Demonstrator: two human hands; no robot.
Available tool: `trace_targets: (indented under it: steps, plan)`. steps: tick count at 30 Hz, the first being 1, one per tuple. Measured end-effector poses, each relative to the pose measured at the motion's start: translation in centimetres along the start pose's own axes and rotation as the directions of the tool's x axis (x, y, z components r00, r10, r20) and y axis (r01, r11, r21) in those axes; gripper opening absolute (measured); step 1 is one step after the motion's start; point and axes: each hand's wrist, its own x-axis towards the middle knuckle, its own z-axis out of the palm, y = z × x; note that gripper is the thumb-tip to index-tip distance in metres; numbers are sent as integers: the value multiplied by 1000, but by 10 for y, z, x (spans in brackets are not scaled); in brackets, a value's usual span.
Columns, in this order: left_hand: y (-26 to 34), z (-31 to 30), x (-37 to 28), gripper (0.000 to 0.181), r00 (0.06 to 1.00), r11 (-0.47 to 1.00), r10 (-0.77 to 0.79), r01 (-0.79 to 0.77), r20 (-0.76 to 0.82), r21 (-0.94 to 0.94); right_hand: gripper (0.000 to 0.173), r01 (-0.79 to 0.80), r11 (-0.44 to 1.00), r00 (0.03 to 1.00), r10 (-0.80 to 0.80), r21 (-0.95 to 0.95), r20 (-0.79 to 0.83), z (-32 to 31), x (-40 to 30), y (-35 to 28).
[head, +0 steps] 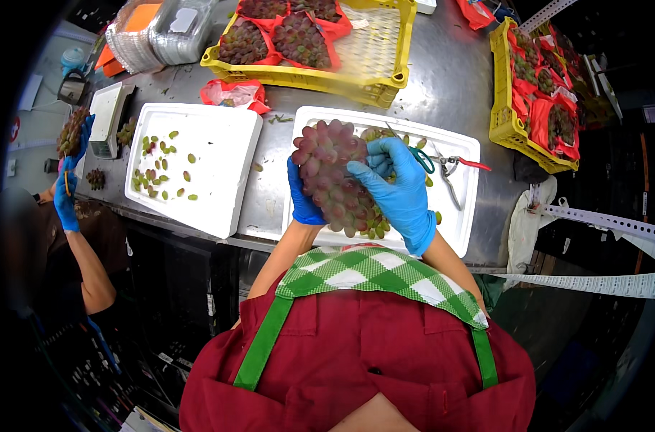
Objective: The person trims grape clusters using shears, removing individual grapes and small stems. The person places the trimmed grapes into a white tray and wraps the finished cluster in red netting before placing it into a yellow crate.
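A large bunch of reddish-purple grapes (333, 178) is held up over a white foam tray (468, 216). My left hand (301, 197), in a blue glove, supports it from the left and behind. On the right side of the bunch, my gloved right hand (397, 183) has its thumb against the grapes and its fingers curled; whether it grips one is hidden. Loose green grapes (379, 229) lie in the tray beneath. Green-handled scissors (423, 160) show just beyond my right hand. Pruning shears (450, 167) with a red handle rest at the tray's right side.
Left of me, another foam tray (219, 162) holds scattered grapes. Behind stands a yellow crate (306, 81) with red-wrapped bunches; a second crate (508, 129) is right. Clear plastic containers (165, 43) and a scale (105, 119) are left, near a co-worker's gloved hand (65, 202).
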Motion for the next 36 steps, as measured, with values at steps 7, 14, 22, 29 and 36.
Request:
trace_targets:
  steps: [7, 14, 22, 29, 36]
  plan:
    - [2, -10, -7, 44, 984, 947, 40, 17, 172, -321, 33, 322, 917, 946, -299, -236, 125, 0, 10, 12]
    - [-6, -23, -11, 51, 991, 864, 103, -43, -91, 501, 19, -48, 958, 998, 38, 284, 40, 10, 5, 18]
    - [4, -24, -13, 48, 980, 999, -16, 23, -201, 31, 28, -214, 973, 974, 206, 83, 92, -26, -10, 70]
    - [4, -24, -13, 46, 957, 997, -26, 44, -289, 56, 49, -88, 837, 996, 68, -540, -56, -44, -22, 179]
    - [1, -31, -7, 44, 927, 1000, -29, 27, -373, -11, 54, -279, 744, 939, 344, -607, -11, -47, -3, 178]
